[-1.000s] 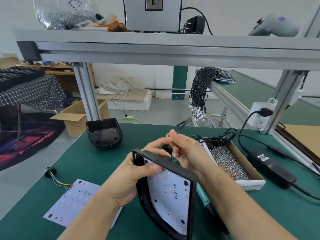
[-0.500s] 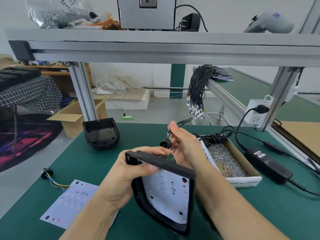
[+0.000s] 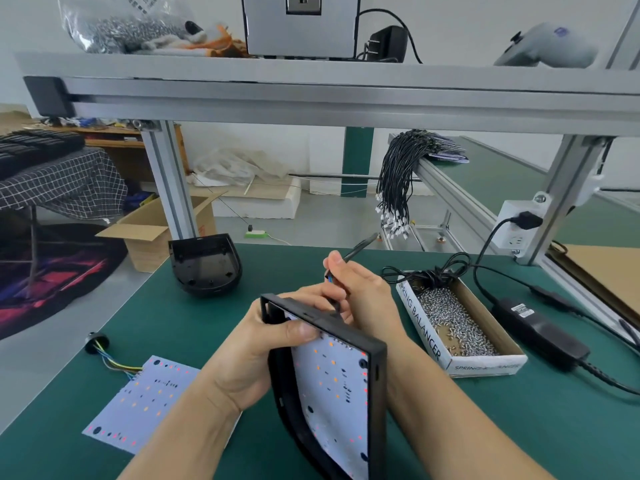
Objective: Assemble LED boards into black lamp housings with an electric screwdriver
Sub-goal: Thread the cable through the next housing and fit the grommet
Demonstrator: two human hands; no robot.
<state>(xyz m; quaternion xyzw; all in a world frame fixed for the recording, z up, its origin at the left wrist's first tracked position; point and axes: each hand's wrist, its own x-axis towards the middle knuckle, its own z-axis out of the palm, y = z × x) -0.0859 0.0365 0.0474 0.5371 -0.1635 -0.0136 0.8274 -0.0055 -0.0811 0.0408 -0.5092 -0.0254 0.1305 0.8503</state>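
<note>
Green bench mat (image 3: 519,427) under alu frame. R hand (image 3: 360,289), centre frame, pinched the cable (image 3: 360,244) above the housing (image 3: 375,382), prob. feeding it thru the top wall. L hand (image 3: 256,344) gripped the housing's upper-left rim, thumb over the edge, tilting it w/ LED board (image 3: 332,393) seated inside. Spare board (image 3: 142,400) lower left, 2nd housing (image 3: 204,265) behind, screw box (image 3: 460,327) at right.

We worked at a green bench (image 3: 180,327). On it lay a spare LED board (image 3: 142,403) with coloured leads, an empty black housing (image 3: 204,265) further back, a cardboard box of screws (image 3: 457,327) to the right, and a black power adapter (image 3: 540,332) beside that box.
</note>
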